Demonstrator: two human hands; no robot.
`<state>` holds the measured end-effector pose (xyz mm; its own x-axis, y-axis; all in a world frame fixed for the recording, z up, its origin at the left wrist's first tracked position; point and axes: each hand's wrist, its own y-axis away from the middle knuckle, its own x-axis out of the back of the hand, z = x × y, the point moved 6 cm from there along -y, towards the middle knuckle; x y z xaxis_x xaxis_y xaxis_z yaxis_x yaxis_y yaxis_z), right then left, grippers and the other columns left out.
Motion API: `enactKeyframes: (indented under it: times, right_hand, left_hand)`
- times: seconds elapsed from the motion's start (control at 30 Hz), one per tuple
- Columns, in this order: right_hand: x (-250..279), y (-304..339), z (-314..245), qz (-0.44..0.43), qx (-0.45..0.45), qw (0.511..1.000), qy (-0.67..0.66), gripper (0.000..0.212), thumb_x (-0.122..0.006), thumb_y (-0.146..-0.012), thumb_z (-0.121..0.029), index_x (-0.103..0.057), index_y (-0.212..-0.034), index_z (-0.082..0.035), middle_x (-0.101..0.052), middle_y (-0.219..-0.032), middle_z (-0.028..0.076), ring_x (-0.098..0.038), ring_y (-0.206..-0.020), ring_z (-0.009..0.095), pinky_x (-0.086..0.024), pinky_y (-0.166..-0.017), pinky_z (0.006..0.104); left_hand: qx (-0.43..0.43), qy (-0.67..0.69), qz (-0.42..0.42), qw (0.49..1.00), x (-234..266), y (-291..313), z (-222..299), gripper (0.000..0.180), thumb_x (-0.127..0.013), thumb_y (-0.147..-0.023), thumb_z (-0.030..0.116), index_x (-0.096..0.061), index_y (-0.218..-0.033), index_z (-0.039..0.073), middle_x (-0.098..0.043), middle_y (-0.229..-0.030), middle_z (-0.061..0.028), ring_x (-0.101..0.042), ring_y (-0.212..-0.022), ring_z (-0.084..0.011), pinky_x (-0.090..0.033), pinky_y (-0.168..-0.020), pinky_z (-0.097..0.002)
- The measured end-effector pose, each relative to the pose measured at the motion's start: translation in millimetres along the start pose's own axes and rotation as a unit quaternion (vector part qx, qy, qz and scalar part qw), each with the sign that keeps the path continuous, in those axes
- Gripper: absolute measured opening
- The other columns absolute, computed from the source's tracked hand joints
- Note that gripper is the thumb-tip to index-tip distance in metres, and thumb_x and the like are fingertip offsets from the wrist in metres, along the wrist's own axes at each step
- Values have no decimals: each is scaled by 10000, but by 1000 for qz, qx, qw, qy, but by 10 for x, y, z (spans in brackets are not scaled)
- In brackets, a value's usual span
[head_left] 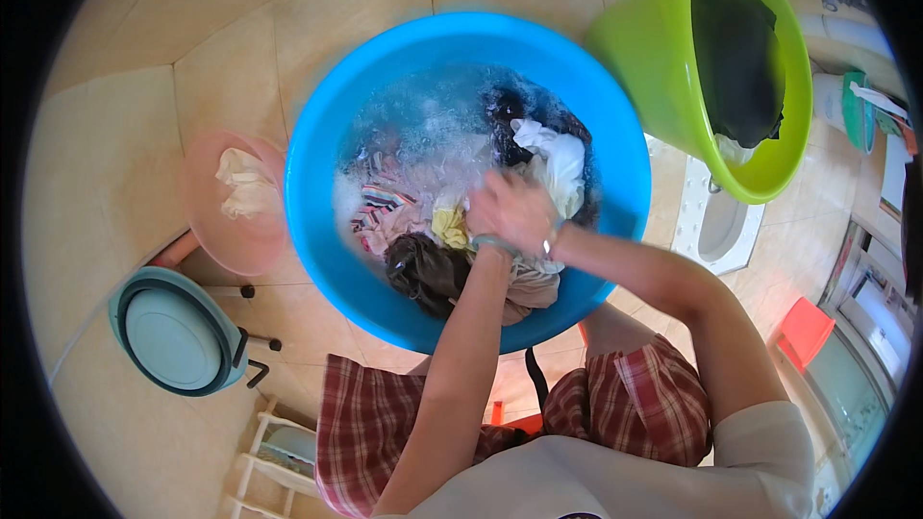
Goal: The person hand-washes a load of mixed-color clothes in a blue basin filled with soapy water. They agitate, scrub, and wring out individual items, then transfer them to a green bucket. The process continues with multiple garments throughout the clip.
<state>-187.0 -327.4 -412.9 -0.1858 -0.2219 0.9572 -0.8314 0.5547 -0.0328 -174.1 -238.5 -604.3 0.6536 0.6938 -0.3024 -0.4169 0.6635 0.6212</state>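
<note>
Both your hands meet over the clothes in the blue tub, with its near rim passing under your left forearm and its right rim passing under your right. Beyond your fingers, foamy water gives a loose stretch up to the far rim. Out past your right hand, the green bucket crowds the tub's edge; well to the left of your hands, the pink basin sits just beside it.

Your left arm reaches almost straight forward, while your right bends at the elbow and comes in from the side. Your left hand is mostly lost behind the right, and blur covers both, so you cannot tell how far either is open or what it grips.

Wet and bunched, the clothes lie around them: yellow cloth just left, striped cloth farther left, white cloth beyond on the right, dark brown cloth nearer you on the left.
</note>
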Motion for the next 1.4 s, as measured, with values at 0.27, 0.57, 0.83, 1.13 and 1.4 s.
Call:
enactKeyframes:
  times: [0.27,0.57,0.83,1.13,1.4]
  right_hand:
    - [-449,-61,258,-111,-114,987,-37,150,-571,-881,-211,-641,-915,-83,-664,-876,110,-675,-695,253,-526,-589,435]
    - [-617,-551,455,-163,-78,983,12,122,-592,-841,-182,-663,-852,-83,-671,-875,93,-682,-783,263,-550,-611,406]
    - [-61,323,30,12,-48,991,-123,162,-583,-880,-250,-599,-809,-105,-551,-772,61,-602,-621,251,-467,-494,394]
    - [-638,-718,568,-231,-114,965,-53,206,-517,-893,-209,-673,-968,-98,-710,-949,127,-706,-815,291,-555,-624,425]
    - [78,300,-39,-3,-53,992,-119,186,-611,-879,-221,-599,-752,-85,-551,-792,49,-616,-650,248,-488,-551,381]
  left_hand:
    - [170,264,95,945,-348,175,407,343,-454,-991,294,-568,-1200,48,-616,-1106,-74,-567,-1057,-231,-456,-943,-373]
    - [212,216,133,944,-379,102,499,422,-385,-1014,333,-503,-1303,48,-559,-1291,-79,-533,-1167,-230,-434,-980,-347]
    - [172,248,30,953,-279,83,246,450,-394,-1003,353,-520,-1290,30,-569,-1265,-75,-546,-1135,-247,-445,-959,-361]
    - [210,141,223,942,-219,81,447,423,-421,-996,345,-586,-1207,18,-593,-1224,-78,-571,-1092,-246,-475,-913,-384]
    - [51,41,-28,997,-25,-114,-4,420,-440,-992,354,-571,-1217,25,-611,-1187,-113,-573,-1102,-262,-456,-965,-395]
